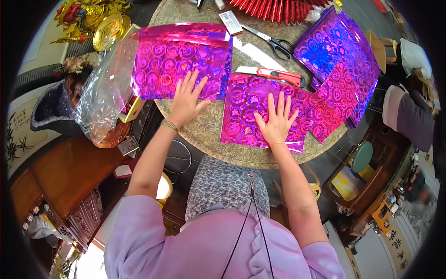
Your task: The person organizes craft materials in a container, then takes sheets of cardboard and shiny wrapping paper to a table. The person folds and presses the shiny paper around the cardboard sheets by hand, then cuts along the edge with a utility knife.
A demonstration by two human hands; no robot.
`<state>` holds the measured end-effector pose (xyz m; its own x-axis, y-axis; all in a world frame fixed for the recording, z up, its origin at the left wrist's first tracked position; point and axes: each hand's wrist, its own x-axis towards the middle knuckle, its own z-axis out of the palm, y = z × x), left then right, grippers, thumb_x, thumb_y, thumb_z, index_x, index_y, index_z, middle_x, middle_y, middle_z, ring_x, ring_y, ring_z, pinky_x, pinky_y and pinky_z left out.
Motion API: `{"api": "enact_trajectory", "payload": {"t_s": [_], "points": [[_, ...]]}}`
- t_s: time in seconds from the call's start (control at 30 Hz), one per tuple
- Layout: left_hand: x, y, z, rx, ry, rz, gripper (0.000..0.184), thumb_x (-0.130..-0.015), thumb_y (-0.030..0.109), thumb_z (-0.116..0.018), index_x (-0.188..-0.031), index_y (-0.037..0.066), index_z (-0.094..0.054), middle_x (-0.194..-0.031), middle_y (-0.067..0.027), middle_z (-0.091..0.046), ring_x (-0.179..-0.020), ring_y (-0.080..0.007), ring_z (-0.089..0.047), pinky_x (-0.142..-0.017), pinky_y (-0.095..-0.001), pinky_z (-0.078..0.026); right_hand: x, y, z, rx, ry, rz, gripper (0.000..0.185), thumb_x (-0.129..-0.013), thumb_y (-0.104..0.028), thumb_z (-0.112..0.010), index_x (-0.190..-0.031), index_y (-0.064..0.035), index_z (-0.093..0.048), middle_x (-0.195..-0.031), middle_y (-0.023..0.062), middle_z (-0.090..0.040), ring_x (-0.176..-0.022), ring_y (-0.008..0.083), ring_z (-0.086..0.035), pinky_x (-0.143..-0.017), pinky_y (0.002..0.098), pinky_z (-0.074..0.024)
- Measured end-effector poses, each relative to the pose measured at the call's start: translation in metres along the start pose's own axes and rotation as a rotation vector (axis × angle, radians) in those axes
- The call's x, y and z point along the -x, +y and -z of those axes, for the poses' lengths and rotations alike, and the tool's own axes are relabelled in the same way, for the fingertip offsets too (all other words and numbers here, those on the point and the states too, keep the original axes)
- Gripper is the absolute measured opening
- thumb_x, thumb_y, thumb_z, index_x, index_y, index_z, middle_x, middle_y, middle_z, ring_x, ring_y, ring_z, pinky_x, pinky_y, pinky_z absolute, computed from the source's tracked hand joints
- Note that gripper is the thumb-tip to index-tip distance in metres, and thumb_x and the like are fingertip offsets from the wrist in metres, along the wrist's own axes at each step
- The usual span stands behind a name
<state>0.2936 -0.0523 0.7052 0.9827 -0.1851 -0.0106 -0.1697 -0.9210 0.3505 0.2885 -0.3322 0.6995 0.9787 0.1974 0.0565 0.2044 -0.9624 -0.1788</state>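
My left hand [186, 100] lies with fingers spread over the lower edge of a stack of shiny purple-pink foil sheets [172, 60] at the left of the round table. Flat on a single-looking magenta foil sheet [241, 116] in front of me is my right hand [277, 118], its fingers apart. Both sheets carry a pattern of circles. Just beyond the right-hand sheet rests a red utility knife [278, 76]. Black-handled scissors [274, 44] lie open farther back. A larger pile of purple and blue foil sheets [341, 56] sits at the right.
The round table [204, 123] has a patterned cover. A white box [231, 22] and a red pleated paper piece [278, 8] lie at its far side. Clear plastic wrap [100, 93] hangs at the left, near gold ornaments [109, 30]. Another person [409, 114] is at the right.
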Motion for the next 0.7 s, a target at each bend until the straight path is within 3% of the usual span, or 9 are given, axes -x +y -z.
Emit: {"api": "enact_trajectory", "payload": {"t_s": [0.1, 0.17, 0.2, 0.27, 0.33, 0.43, 0.7], "points": [[-0.01, -0.013, 0.012, 0.019, -0.004, -0.042, 0.053, -0.079, 0.035, -0.057, -0.126, 0.012, -0.045, -0.138, -0.0131, -0.03, -0.128, -0.0321, -0.026, -0.103, -0.0476, -0.022, -0.001, 0.0, -0.001, 0.007, 0.023, 0.009, 0.071, -0.074, -0.051, -0.056, -0.135, -0.0224, -0.034, -0.144, 0.0069, -0.021, -0.131, 0.0314, -0.02, -0.098, 0.0627, -0.0141], [-0.019, 0.013, 0.016, 0.168, 0.233, 0.018, 0.044, -0.078, 0.031, -0.058, -0.116, 0.01, -0.053, -0.129, -0.0118, -0.042, -0.118, -0.0308, -0.039, -0.1, -0.0421, -0.029, 0.001, -0.001, -0.001, 0.012, 0.006, 0.013, 0.071, -0.074, -0.051, -0.055, -0.135, -0.0222, -0.034, -0.144, 0.007, -0.021, -0.131, 0.0314, -0.02, -0.098, 0.0627, -0.0141], [-0.024, 0.03, 0.017, 0.254, 0.329, 0.042, 0.035, -0.077, 0.027, -0.059, -0.106, 0.009, -0.058, -0.117, -0.01, -0.049, -0.104, -0.0283, -0.047, -0.091, -0.037, -0.036, 0.001, -0.001, -0.001, 0.022, -0.001, 0.011, 0.071, -0.074, -0.051, -0.055, -0.135, -0.0221, -0.034, -0.144, 0.007, -0.021, -0.131, 0.0314, -0.019, -0.098, 0.0626, -0.0141], [-0.031, 0.063, 0.013, 0.328, 0.286, 0.114, 0.036, -0.075, 0.024, -0.06, -0.108, 0.01, -0.056, -0.113, -0.0086, -0.05, -0.098, -0.0266, -0.049, -0.085, -0.0353, -0.039, -0.001, -0.002, -0.001, 0.047, -0.006, 0.007, 0.071, -0.074, -0.051, -0.055, -0.135, -0.0218, -0.033, -0.144, 0.0072, -0.021, -0.132, 0.0313, -0.019, -0.098, 0.0625, -0.0141], [-0.037, 0.087, 0.002, 0.213, 0.275, 0.052, 0.039, -0.074, 0.024, -0.06, -0.11, 0.011, -0.055, -0.113, -0.0099, -0.05, -0.1, -0.027, -0.048, -0.084, -0.0353, -0.039, 0.0, -0.003, -0.002, 0.054, -0.006, 0.013, 0.071, -0.074, -0.052, -0.055, -0.135, -0.022, -0.033, -0.144, 0.0075, -0.021, -0.132, 0.0313, -0.019, -0.098, 0.0625, -0.014], [-0.036, 0.1, -0.024, 0.136, 0.209, 0.036, 0.061, -0.077, 0.032, -0.058, -0.127, 0.004, -0.039, -0.134, -0.0177, -0.033, -0.123, -0.032, -0.032, -0.098, -0.0443, -0.028, 0.0, -0.002, -0.003, 0.072, -0.013, 0.012, 0.072, -0.073, -0.054, -0.053, -0.135, -0.0227, -0.033, -0.144, 0.0083, -0.02, -0.132, 0.0314, -0.019, -0.098, 0.0625, -0.0136], [-0.028, 0.097, -0.04, 0.15, 0.159, 0.058, 0.069, -0.075, 0.034, -0.059, -0.13, 0.001, -0.034, -0.138, -0.0199, -0.027, -0.129, -0.034, -0.022, -0.103, -0.0466, -0.02, -0.001, -0.001, -0.003, 0.082, -0.04, 0.014, 0.072, -0.073, -0.053, -0.053, -0.135, -0.0227, -0.033, -0.144, 0.0084, -0.02, -0.132, 0.0317, -0.019, -0.098, 0.0626, -0.0133]]}}
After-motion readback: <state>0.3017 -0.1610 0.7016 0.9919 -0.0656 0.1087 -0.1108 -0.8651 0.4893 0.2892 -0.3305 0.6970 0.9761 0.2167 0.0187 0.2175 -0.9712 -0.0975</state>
